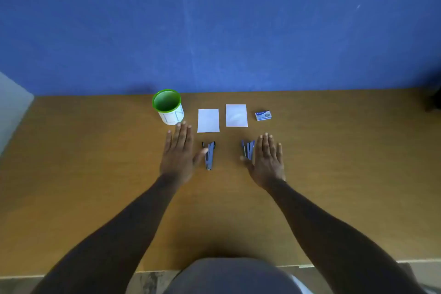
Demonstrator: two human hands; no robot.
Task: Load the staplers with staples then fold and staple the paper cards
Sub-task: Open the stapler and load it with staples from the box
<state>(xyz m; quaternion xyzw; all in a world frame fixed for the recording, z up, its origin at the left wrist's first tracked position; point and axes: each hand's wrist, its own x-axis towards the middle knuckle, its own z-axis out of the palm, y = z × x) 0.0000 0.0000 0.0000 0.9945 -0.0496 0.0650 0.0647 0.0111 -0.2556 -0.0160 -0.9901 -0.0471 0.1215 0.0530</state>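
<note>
We've got both hands flat, fingers straight, holding nothing — left hand [178, 150] just left of one stapler [209, 155], right hand [266, 159] partly covering the other stapler [247, 149]. Nothing looks loaded yet, so loading is probably the step in hand. To do it well we'd fetch the staple box [263, 115] first, far right, w/ the right hand; then open one stapler at a time, steadying its base w/ the left. Staplers: slim, bluish, hard-looking. Beyond them two paper cards, left card [208, 120] & right card [236, 115] — white, flat, unfolded rectangles. Box small, blue, cardboard probably. Green-rimmed cup [168, 106] farthest left, round. Surface [95, 162] is smooth brown wood-look.
</note>
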